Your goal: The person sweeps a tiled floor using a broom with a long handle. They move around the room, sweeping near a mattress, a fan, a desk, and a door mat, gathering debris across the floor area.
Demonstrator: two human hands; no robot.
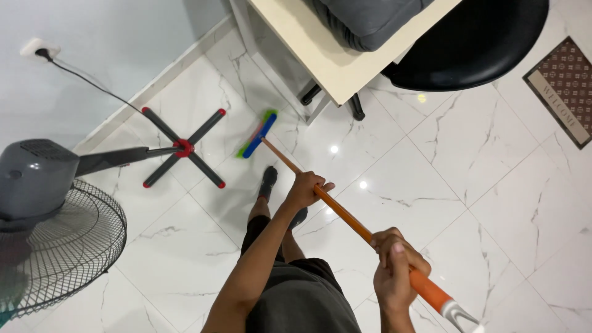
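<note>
The broom (345, 209) slants across the floor (481, 185), its head beside the tabletop's (320, 55) leg, right of the fan's (55, 209) base.

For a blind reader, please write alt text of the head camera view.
Seen from above, a person's left hand and right hand grip an orange broom handle, its blue-green head on white marble floor beside a standing fan and table.
</note>
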